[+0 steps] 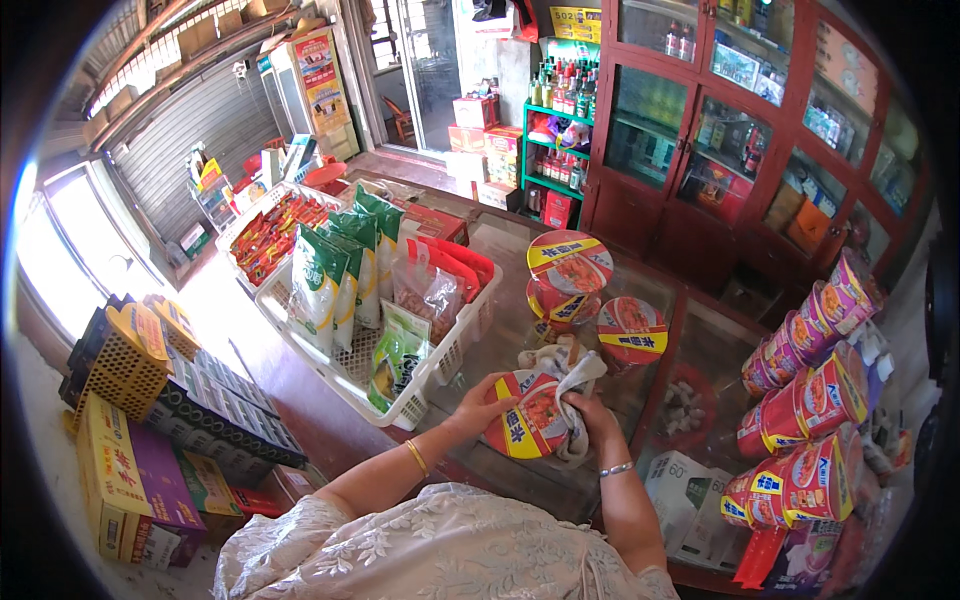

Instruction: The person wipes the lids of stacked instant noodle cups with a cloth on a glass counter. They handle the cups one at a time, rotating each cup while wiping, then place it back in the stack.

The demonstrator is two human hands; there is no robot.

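An instant noodle cup (526,414) with a red and yellow lid is held in front of me, lid facing up. My left hand (480,409) grips its left side, thumb on the lid. In my right hand (592,416) is a pale, stained cloth (576,401), pressed against the cup's right side. Just beyond, more cups stand on the glass counter (502,225): one stack (570,262) and a separate cup (632,330) to its right. The underside of the held cup is hidden.
Left of the cups stands a white plastic basket (427,390) with bagged goods (322,277). Behind it is a basket of small red packets (277,236). Stacked noodle cups (802,405) line the right side. Cartons (142,480) sit at lower left; red glass-doored cabinets (675,150) rise beyond the counter.
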